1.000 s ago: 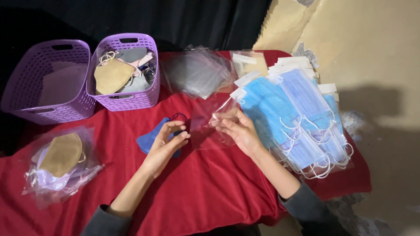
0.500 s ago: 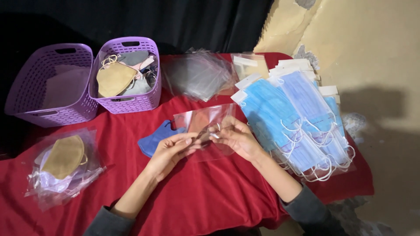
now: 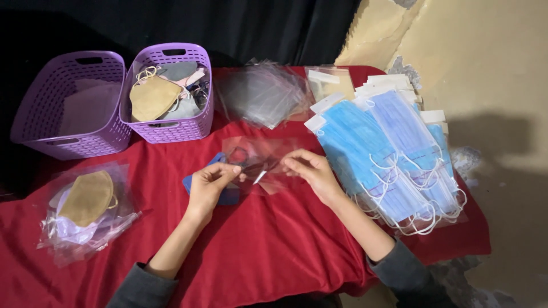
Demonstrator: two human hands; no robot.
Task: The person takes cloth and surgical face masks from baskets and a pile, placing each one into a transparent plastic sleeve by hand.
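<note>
Right now both my hands meet over the red cloth (image 3: 274, 251), each pinching an edge of the same clear plastic sleeve (image 3: 260, 165). My left hand (image 3: 208, 185) has thumb and forefinger pressed together on the sleeve's left side, the other fingers curled under; my right hand (image 3: 311, 174) nips the right side with its fingertips, palm turned down. The sleeve is held flat and low between them, just off the cloth — whether its far edge touches the fabric I cannot tell. Under my left hand, partly covered by it, lies a dark blue mask (image 3: 220, 182) on the cloth. Just beside my right hand, and spreading to the table's right edge, is a fanned heap of light blue masks (image 3: 388, 154) with white ear loops. Beyond the sleeve sits a loose pile of empty clear sleeves (image 3: 262, 94). At the far left stand two purple baskets side by side: the left basket (image 3: 71, 102) holds something pale, the right basket (image 3: 171, 91) a tan mask and others. Near my left elbow lie bagged masks (image 3: 85, 208) — a tan one on top.
</note>
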